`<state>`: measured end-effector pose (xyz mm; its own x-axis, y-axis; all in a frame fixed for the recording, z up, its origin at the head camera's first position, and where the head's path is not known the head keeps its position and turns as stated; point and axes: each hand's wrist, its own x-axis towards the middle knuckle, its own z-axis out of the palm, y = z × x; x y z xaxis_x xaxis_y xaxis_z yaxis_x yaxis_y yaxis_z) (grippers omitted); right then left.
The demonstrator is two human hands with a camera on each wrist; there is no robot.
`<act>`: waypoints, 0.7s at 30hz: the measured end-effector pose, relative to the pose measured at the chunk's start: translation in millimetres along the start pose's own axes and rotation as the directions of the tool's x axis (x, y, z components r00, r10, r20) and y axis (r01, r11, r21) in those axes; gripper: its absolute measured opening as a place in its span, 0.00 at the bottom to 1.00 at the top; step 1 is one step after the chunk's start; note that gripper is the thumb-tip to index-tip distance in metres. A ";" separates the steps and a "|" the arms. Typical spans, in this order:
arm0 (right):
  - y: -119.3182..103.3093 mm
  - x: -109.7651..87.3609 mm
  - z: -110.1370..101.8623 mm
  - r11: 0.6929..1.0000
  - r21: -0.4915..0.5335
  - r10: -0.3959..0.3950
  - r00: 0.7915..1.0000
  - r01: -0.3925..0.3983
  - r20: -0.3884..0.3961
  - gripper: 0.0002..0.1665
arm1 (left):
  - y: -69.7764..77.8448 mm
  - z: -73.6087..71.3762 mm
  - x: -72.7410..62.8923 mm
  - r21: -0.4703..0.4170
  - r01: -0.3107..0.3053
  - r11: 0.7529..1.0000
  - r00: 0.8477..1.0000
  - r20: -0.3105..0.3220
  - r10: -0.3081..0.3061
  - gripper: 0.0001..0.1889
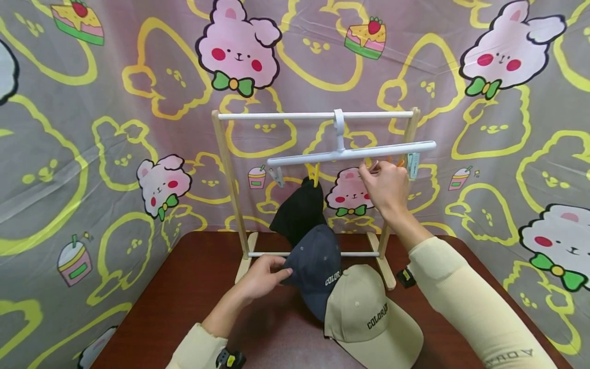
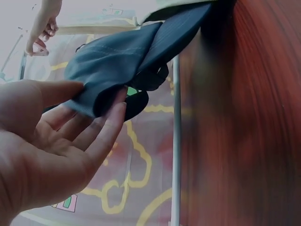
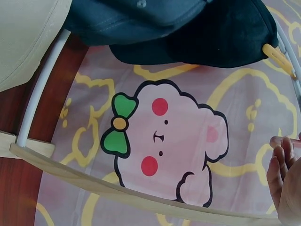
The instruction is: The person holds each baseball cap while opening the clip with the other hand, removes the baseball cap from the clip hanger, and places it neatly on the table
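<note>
My left hand [image 1: 264, 279] pinches the edge of a navy baseball cap [image 1: 315, 264], thumb on one side and fingers on the other in the left wrist view. A white hanger [image 1: 304, 158] hangs tilted from the rack's top bar. Beneath its right half, my right hand [image 1: 388, 188] pinches a pinkish clothespin [image 1: 372, 166], partly hidden by the fingers. A yellow clothespin [image 1: 316, 175] holds a black cap [image 1: 299, 211] under the hanger, behind the navy one. In front on the table lies a beige cap [image 1: 357, 307] with dark lettering.
The rack has wooden side posts [image 1: 229, 174] and feet, with a white lower bar [image 1: 355, 254]. A grey clothespin [image 1: 277, 177] and a light blue clothespin [image 1: 413, 165] hang from the hanger. Patterned cloth [image 1: 106, 128] surrounds the reddish-brown table [image 1: 184, 287].
</note>
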<state>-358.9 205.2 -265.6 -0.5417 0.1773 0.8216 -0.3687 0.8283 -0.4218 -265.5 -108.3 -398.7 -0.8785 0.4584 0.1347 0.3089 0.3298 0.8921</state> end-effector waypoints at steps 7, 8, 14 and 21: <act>0.5 -0.3 1.7 1.000 0.015 0.014 1.000 -0.014 -0.001 0.21 | -7.8 -6.8 -10.4 0.087 -0.014 0.996 0.997 0.078 0.007 0.07; 0.5 -0.1 1.6 1.000 0.016 0.012 1.000 -0.012 0.001 0.22 | -8.4 -7.2 -11.2 0.087 -0.013 0.996 0.996 0.087 0.006 0.07; 0.2 -0.9 1.4 1.000 0.020 0.014 1.000 -0.014 0.014 0.23 | -11.7 -8.9 -15.6 0.069 0.020 0.997 0.992 0.125 -0.029 0.07; 0.4 -1.9 1.5 1.000 0.029 0.007 1.000 -0.007 0.007 0.22 | -16.6 -9.8 -20.7 0.028 0.050 0.998 0.986 0.161 -0.054 0.08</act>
<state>-359.1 204.3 -267.8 -0.5497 0.1792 0.8159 -0.3864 0.8114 -0.4385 -256.1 -131.3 -412.1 -0.8237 0.5668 0.0154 0.2749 0.3754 0.8851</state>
